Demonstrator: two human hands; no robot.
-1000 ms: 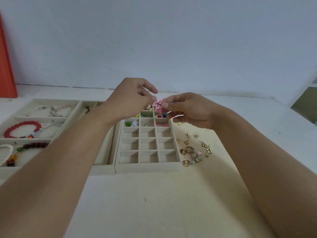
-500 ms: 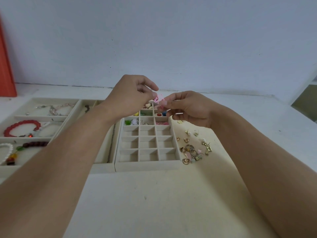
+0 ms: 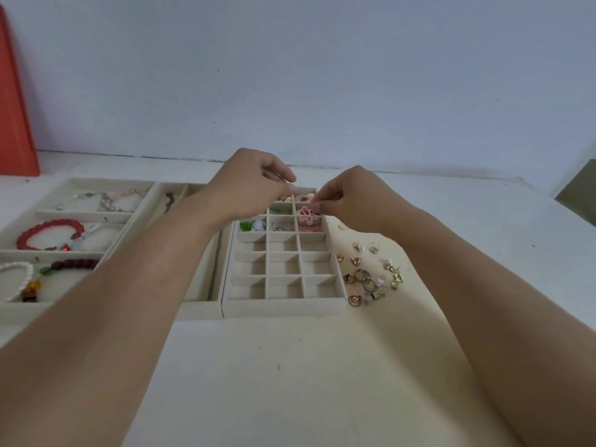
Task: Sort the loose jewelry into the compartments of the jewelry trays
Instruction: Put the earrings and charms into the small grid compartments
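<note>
My right hand (image 3: 351, 198) pinches a pink butterfly-shaped earring (image 3: 306, 216), which hangs over the far right compartments of the beige grid tray (image 3: 283, 306). My left hand (image 3: 251, 185) hovers just left of it over the tray's far end. Its fingers are curled and its thumb and forefinger are close together, with nothing visible between them. The tray's far compartments hold green, white and pink pieces, while the near rows hold nothing. Loose gold earrings and rings (image 3: 371, 279) lie on the table to the right of the tray.
A wide tray (image 3: 80, 182) at the left holds red, dark and white bead bracelets. A narrow tray (image 3: 200, 304) with a chain sits between the two. An orange panel (image 3: 16, 108) stands at the far left against the wall. A small gold piece (image 3: 342, 226) lies near the grid tray's right edge.
Both hands pinched the pink earring together before. Now my left hand has let go and drawn slightly left, and my right hand has lowered the earring toward the tray.
</note>
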